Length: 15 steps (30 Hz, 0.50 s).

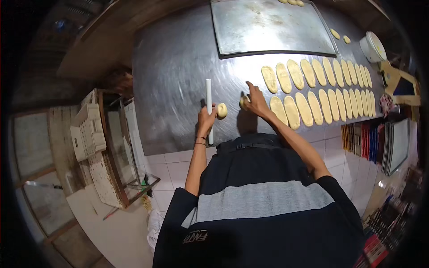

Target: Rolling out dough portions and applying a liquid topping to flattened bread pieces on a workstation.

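My left hand [205, 117] is closed on a white rolling pin [209, 96], which lies front to back on the steel table [165, 76]. Just right of it is a round dough ball [222, 110]. My right hand [254, 102] has its index finger stretched out above the steel, its palm beside a second small dough piece [243, 102] that it partly covers. Two rows of long, flattened dough ovals, one behind [295, 73] and one nearer me [304, 109], cover the table's right side.
A large metal tray [272, 27] sits at the back, with small dough pieces [335, 34] beside it. A white bucket [371, 47] stands far right. A plastic crate [87, 129] rests on a wooden stand at left; stacked trays [395, 145] stand below the table's right edge.
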{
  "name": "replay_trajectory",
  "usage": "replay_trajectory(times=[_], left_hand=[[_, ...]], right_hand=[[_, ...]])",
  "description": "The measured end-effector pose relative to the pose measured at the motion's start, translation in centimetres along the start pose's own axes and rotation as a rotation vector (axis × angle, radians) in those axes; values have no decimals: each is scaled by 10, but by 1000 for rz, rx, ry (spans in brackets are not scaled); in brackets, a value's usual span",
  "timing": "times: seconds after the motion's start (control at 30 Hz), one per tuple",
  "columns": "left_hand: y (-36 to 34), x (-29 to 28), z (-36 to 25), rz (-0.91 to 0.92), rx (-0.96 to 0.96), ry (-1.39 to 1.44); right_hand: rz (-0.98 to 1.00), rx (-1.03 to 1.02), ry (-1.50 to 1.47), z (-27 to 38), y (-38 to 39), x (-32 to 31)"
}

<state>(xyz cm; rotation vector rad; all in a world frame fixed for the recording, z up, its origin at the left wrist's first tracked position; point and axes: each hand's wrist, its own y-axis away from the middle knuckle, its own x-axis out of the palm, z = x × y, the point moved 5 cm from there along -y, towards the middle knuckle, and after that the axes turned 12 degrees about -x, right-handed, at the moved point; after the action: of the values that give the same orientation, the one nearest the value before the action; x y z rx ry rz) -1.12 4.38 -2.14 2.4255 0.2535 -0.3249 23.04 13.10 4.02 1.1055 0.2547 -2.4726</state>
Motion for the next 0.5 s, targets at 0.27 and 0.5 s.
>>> replay_trajectory(times=[0.27, 0.5], left_hand=[[-5, -77, -38, -56, 156, -294], [31, -115, -3, -293, 315, -402]], right_hand=[[-143, -77, -223, 53, -54, 87], [-247, -175, -551, 167, -57, 9]])
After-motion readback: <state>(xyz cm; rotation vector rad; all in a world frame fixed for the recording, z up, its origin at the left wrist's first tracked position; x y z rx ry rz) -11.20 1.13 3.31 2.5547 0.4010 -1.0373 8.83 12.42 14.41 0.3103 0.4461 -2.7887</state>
